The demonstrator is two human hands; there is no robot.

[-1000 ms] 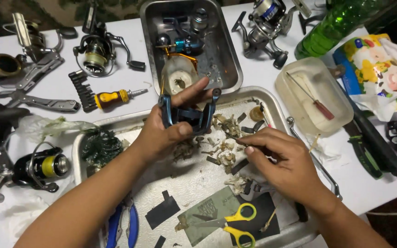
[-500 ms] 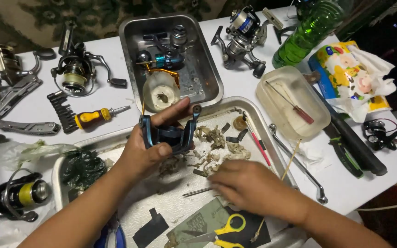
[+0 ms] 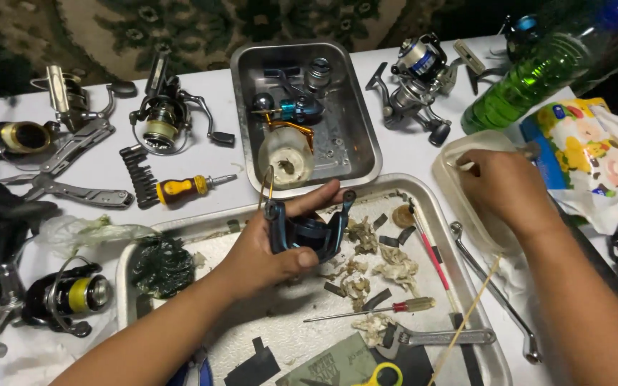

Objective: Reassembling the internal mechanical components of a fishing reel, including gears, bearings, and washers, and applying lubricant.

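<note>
My left hand [image 3: 270, 250] grips a dark blue fishing reel body [image 3: 307, 229] above the large metal tray [image 3: 459, 286], thumb and fingers wrapped around it. My right hand [image 3: 502, 189] has reached into a clear plastic container [image 3: 459, 207] at the right; its fingers are curled inside, and I cannot tell whether they hold anything. A thin wooden stick [image 3: 466, 322] leans across the tray's right edge below that hand.
A small metal tray [image 3: 355, 154] with reel parts and a white spool [image 3: 286, 159] sits behind. Reels [image 3: 164, 118] [image 3: 416, 75], a yellow screwdriver [image 3: 184, 189], multi-tool pliers [image 3: 59, 171], a green bottle [image 3: 531, 82], a wrench [image 3: 498, 300], a small screwdriver [image 3: 380, 311] and yellow scissors [image 3: 380, 375] lie around.
My right hand has left the large tray's middle and moved up and right into the plastic container. My left hand keeps holding the reel body in about the same place.
</note>
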